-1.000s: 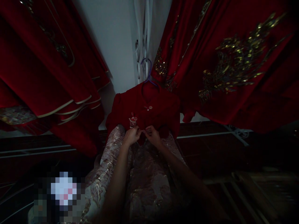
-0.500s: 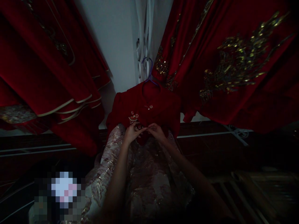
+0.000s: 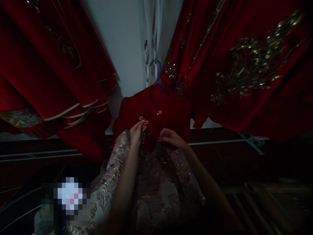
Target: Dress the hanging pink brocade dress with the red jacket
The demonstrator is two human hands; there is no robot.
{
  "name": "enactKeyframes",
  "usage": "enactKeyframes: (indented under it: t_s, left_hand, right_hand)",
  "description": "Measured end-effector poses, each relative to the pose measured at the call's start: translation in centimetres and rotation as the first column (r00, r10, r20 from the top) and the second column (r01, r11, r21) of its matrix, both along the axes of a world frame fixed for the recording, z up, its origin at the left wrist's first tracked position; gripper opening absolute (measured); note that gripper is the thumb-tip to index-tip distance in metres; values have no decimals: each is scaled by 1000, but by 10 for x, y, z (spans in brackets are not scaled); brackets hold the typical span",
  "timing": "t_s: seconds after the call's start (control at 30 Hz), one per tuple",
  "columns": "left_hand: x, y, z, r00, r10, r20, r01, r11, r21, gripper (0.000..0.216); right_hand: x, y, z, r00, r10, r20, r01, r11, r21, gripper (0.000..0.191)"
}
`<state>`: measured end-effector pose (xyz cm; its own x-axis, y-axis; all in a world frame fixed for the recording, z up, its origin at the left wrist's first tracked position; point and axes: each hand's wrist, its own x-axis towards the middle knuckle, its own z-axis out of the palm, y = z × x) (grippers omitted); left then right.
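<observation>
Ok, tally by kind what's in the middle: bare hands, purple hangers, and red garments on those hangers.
Bare hands: 2 (left hand, right hand)
Purple hanger: 1
Red garment on it: 1
Total: 4

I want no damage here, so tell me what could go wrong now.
The left hand is at the beaded ornament; pulling could loosen it. A tug could slip the red jacket off its purple hanger. The dim light might hide a snag.

Left hand (image 3: pixel 136 133), right hand (image 3: pixel 173 138) on red garment (image 3: pixel 153 126)
</observation>
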<state>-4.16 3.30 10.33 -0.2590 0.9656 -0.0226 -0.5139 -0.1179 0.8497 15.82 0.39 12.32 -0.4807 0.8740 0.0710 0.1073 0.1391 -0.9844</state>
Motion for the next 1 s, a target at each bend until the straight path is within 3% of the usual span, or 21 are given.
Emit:
enactKeyframes:
  t_s: [0.13, 0.4, 0.5, 0.63, 0.73, 0.83, 1.0]
  left_hand:
    - [5, 5, 1, 999, -41, -18, 41, 999, 9, 37]
    - [11, 18, -1, 970, 121, -210, -137, 989, -62, 27]
    - [13, 23, -2, 991, 87, -97, -95, 992, -84, 27]
    - [12, 22, -4, 993, -73, 91, 81, 993, -84, 22]
    - [9, 15, 0, 982, -166, 92, 173, 981, -83, 25]
    - [7, 6, 7, 990, -137, 25, 139, 984, -107, 33]
    - [8, 2, 8, 997, -49, 56, 52, 997, -56, 23]
  right_hand:
    - [0, 0, -1, 1000, 12, -11, -13, 1000, -8, 19]
    - [-7, -1, -6, 999, -12, -48, 12, 1000, 2, 24]
    - [-10, -1, -8, 999, -26, -46, 27, 999, 24, 25]
    - [-12, -3, -7, 999, -39, -32, 41, 998, 39, 25]
    - [-11, -4, -6, 999, -22, -43, 24, 999, 45, 25]
    - [-8, -2, -8, 998, -3, -63, 4, 1000, 18, 26]
    - [-4, 2, -10, 996, 3, -89, -5, 1000, -20, 27]
